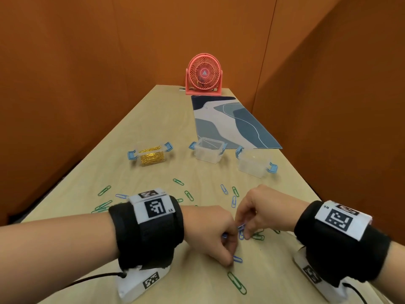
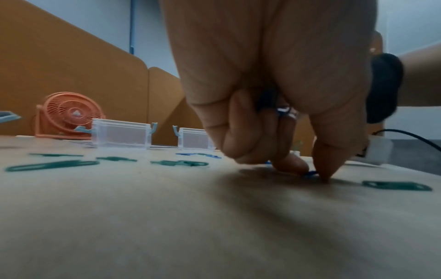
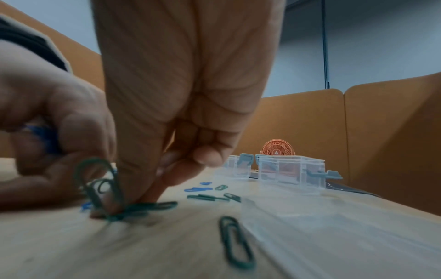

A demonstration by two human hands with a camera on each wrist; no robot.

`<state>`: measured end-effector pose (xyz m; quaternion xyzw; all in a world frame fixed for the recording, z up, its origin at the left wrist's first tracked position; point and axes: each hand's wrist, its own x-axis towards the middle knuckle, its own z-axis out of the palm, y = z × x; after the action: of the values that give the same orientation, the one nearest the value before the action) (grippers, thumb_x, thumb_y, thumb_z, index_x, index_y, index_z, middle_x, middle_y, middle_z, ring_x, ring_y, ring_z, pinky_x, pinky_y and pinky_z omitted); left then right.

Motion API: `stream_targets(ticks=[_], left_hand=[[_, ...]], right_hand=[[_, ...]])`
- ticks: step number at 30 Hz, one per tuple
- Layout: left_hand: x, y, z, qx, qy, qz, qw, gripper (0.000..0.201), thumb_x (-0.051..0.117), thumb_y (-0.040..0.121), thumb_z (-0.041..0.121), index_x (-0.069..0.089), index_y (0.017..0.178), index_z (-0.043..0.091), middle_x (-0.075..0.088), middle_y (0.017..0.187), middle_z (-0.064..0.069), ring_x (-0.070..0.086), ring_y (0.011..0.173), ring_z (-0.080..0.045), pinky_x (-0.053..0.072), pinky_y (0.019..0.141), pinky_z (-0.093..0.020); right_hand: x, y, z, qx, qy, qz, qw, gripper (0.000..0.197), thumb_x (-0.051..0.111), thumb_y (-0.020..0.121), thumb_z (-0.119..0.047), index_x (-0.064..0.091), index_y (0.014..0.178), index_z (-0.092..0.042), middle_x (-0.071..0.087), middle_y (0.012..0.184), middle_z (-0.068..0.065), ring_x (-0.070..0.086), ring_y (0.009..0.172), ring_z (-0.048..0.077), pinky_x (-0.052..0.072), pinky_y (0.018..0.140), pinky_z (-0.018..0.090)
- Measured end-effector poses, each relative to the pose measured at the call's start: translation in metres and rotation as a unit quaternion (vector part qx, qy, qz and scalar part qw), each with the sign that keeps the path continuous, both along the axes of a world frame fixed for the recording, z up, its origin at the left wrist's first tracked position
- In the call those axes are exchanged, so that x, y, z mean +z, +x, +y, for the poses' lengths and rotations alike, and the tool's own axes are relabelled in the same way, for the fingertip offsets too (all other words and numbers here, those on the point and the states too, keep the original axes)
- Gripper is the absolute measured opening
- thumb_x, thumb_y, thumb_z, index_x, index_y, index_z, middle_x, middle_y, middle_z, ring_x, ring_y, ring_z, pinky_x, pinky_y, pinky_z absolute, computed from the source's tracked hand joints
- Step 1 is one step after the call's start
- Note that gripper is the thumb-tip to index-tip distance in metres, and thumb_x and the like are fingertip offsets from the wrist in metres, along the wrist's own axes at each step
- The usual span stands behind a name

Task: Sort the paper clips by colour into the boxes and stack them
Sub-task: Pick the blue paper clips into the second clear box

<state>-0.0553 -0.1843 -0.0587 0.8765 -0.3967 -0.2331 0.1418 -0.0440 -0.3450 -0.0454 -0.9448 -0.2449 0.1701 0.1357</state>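
Two hands meet low in the head view's centre: the left hand [image 1: 210, 233] curls round blue clips [image 2: 267, 102] (fingertips down on the table [image 1: 153, 119]), the right hand [image 1: 260, 207] pinches another blue clip [image 1: 241, 227]. Green clips [image 1: 237, 283] lie scattered; three boxes [image 1: 209, 152] stand mid-frame, the left one holding gold clips [image 1: 152, 157].

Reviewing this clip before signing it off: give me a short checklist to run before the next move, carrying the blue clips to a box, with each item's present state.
1. Left hand holds blue clips: ok, blue shows inside its curled fingers.
2. Right hand pinches a blue clip: ok.
3. No green clip caught up in the right hand's pick: cannot tell; green clips stand against its fingertips.
4. Open empty box ready: ok, middle box has no lid.
5. Gold clips sorted: ok, in the left box.
6. All blue clips gathered: not ok, several lie loose.
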Motion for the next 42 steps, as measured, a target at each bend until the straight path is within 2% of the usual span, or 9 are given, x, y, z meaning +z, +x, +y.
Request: stream_targets(ticks=[5,8,12,21,24,28,32,37,42], left_hand=[[0.009,0.023,0.018,0.166,-0.059,0.167,0.970,0.018,0.045,0.093,0.022,0.050,0.077,0.015,0.043,0.064,0.004,0.039,0.053,-0.008,0.034,0.047,-0.013],[0.016,0.040,0.027,0.312,-0.218,0.390,0.838,0.023,0.035,0.088,0.017,0.036,0.065,0.016,0.034,0.058,0.001,0.032,0.046,-0.011,0.025,0.036,-0.016],[0.018,0.054,0.026,0.417,-0.299,0.440,0.737,0.022,0.034,0.083,0.017,0.034,0.060,0.015,0.035,0.053,0.000,0.032,0.040,-0.011,0.025,0.032,-0.014],[0.002,0.064,-0.003,0.401,-0.388,0.489,0.670,0.028,0.035,0.093,0.013,0.051,0.070,0.012,0.046,0.052,-0.002,0.048,0.037,-0.010,0.037,0.031,-0.012],[0.008,0.076,0.011,0.435,-0.354,0.479,0.675,0.024,0.036,0.090,0.015,0.039,0.066,0.013,0.046,0.048,-0.002,0.039,0.032,-0.008,0.026,0.025,-0.012],[0.032,0.109,0.025,0.480,-0.321,0.389,0.718,0.024,0.035,0.089,0.010,0.033,0.066,0.014,0.044,0.053,-0.003,0.035,0.030,-0.006,0.022,0.025,-0.011],[0.052,0.150,0.017,0.501,-0.343,0.276,0.745,0.020,0.039,0.092,0.007,0.040,0.073,0.010,0.046,0.066,-0.003,0.042,0.032,-0.006,0.030,0.030,-0.010],[0.053,0.184,-0.009,0.492,-0.451,0.209,0.715,0.024,0.034,0.094,0.003,0.040,0.071,0.006,0.043,0.067,-0.007,0.043,0.054,-0.013,0.039,0.036,-0.014],[0.046,0.195,-0.022,0.443,-0.413,0.160,0.779,0.017,0.041,0.096,0.017,0.053,0.084,0.013,0.057,0.087,-0.001,0.054,0.075,-0.012,0.038,0.076,-0.028]], right_hand=[[-0.004,0.002,-0.004,0.013,-0.032,-0.014,0.999,0.013,0.076,0.073,-0.027,0.072,0.083,-0.021,0.056,0.071,-0.011,0.048,0.061,0.004,0.036,0.052,0.010],[-0.001,0.003,-0.008,0.004,-0.007,-0.012,1.000,0.005,0.072,0.078,-0.027,0.068,0.076,-0.024,0.057,0.068,-0.012,0.049,0.057,0.000,0.037,0.053,0.009],[0.013,0.010,-0.008,-0.098,0.164,-0.086,0.978,0.009,0.074,0.077,-0.026,0.067,0.072,-0.023,0.054,0.057,-0.011,0.047,0.051,-0.001,0.036,0.052,0.008],[0.019,0.024,0.030,-0.065,0.219,-0.103,0.968,0.016,0.075,0.075,-0.019,0.069,0.089,-0.014,0.064,0.069,-0.008,0.057,0.059,-0.002,0.041,0.056,0.005],[0.016,0.030,0.020,-0.112,0.223,-0.125,0.960,0.014,0.066,0.082,-0.017,0.066,0.096,-0.020,0.066,0.085,-0.005,0.058,0.068,0.006,0.042,0.057,0.007],[0.007,0.030,0.005,-0.098,0.034,-0.093,0.990,0.033,0.058,0.083,-0.007,0.065,0.111,-0.020,0.061,0.099,-0.004,0.053,0.079,0.008,0.039,0.063,0.014],[-0.001,0.035,0.012,-0.051,-0.079,-0.067,0.993,0.055,0.061,0.080,-0.003,0.053,0.128,-0.027,0.050,0.127,-0.001,0.049,0.114,0.019,0.045,0.092,0.029],[-0.005,0.046,0.016,-0.010,-0.112,-0.071,0.991,0.049,0.063,0.082,-0.010,0.055,0.127,-0.028,0.056,0.126,-0.001,0.050,0.115,0.021,0.046,0.094,0.037],[-0.007,0.045,0.013,-0.033,-0.050,-0.062,0.996,0.038,0.069,0.081,-0.015,0.064,0.118,-0.022,0.064,0.116,-0.002,0.056,0.107,0.016,0.044,0.088,0.025]])
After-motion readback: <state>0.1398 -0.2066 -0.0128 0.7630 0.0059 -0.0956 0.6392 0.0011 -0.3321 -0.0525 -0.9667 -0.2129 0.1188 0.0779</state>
